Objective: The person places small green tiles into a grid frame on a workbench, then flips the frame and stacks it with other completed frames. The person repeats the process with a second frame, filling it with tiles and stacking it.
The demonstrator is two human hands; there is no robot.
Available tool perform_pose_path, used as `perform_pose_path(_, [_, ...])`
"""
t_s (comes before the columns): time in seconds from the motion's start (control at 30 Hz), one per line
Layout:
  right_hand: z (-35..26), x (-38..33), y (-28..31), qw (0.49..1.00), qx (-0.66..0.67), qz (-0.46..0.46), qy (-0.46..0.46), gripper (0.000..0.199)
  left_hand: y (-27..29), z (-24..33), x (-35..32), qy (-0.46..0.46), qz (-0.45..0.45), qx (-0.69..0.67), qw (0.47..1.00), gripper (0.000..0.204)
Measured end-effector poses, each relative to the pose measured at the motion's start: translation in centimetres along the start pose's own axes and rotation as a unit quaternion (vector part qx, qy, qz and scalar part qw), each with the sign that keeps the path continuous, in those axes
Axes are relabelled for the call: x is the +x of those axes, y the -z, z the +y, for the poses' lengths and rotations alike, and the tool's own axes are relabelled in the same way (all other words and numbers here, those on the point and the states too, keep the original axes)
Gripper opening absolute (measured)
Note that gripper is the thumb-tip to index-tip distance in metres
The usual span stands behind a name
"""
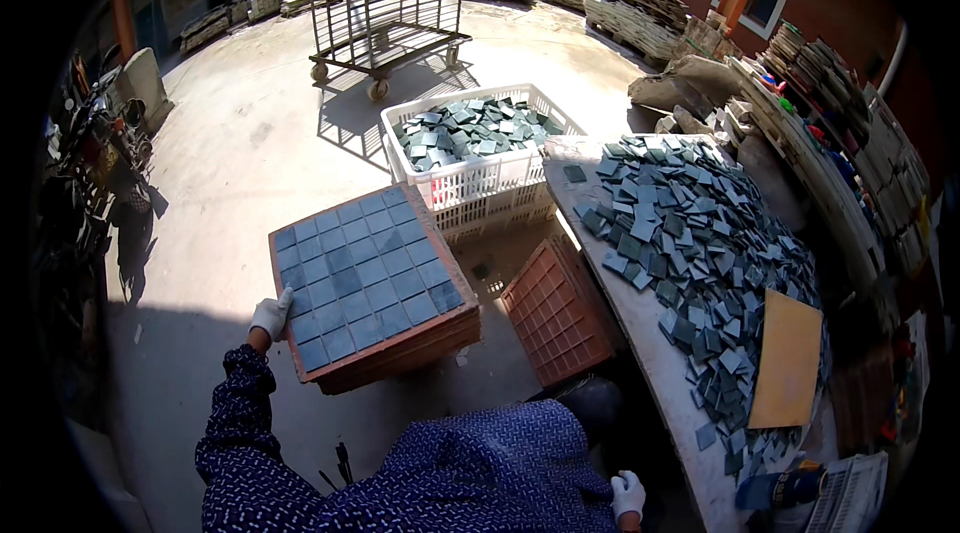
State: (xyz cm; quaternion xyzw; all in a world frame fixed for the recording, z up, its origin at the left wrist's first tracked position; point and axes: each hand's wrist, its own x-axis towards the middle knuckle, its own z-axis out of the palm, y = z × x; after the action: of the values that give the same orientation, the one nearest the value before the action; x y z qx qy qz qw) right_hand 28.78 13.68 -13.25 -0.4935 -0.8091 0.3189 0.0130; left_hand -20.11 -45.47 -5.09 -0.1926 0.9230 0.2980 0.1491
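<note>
In front of me lies a red-brown grid tray (455, 305), filled with rows of square grey-green stone tiles (360, 268); more trays appear stacked beneath it. My left hand (271, 314), in a white glove, grips the tray's left edge, its fingertips by the corner of the tiles. My right hand (628, 495), also gloved in white, is down by my right side near the table's front edge. Its fingers are curled in and nothing shows in them. To the right, a large heap of loose tiles (690, 233) covers much of a pale table (668, 373).
A white plastic crate (480, 173) full of tiles stands beyond the tray. Bare red-brown grid trays (560, 308) lean beside the table. On the heap rests a tan board (786, 358). A wheeled metal cage cart (388, 58) stands farther back, with stone stacks (630, 23) behind.
</note>
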Motion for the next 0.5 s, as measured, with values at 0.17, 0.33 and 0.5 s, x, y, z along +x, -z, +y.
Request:
perform_pose_path(0.17, [-1.7, -0.4, 0.3, 1.0, 0.011, -0.015, -0.009, 0.033, 3.8, 4.8, 0.7, -0.1, 0.183, 0.235, 0.949, 0.065])
perform_pose_path(0.33, [-3.5, -0.7, -0.7, 0.999, -0.005, -0.036, -0.031, 0.035, -3.5, 14.0, 0.6, -0.475, 0.161, 0.205, 0.841, 0.04])
perform_pose_path(0.5, [-3.5, -1.9, 0.6, 0.999, -0.016, -0.031, 0.002, 0.034, -9.8, 19.0, -0.5, -0.472, 0.066, 0.264, 0.839, 0.05])
